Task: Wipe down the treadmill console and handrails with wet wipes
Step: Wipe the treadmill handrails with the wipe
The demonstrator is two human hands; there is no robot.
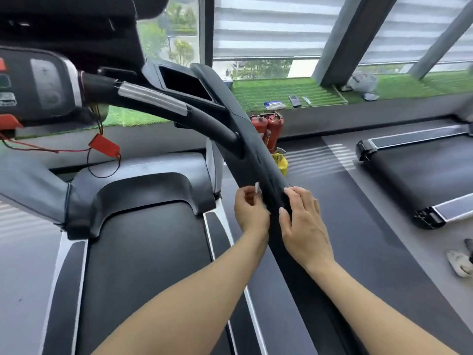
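Note:
The treadmill's black right handrail [245,134] runs from the console [43,85] down toward me. My left hand [249,210] is against the rail's left side, fingers curled, pinching a small white wet wipe [258,187] of which only a corner shows. My right hand [304,221] rests on the rail's right side, fingers and thumb laid along it. A shorter black grip with a silver band [153,99] branches from the console to the rail.
A pack of wipes [274,105] and remotes lie on the green turf ledge by the window. Red fire extinguishers [267,126] stand behind the rail. A second treadmill [414,170] is at right. A red safety clip [103,146] hangs from the console. White cloth [459,262] lies on the floor.

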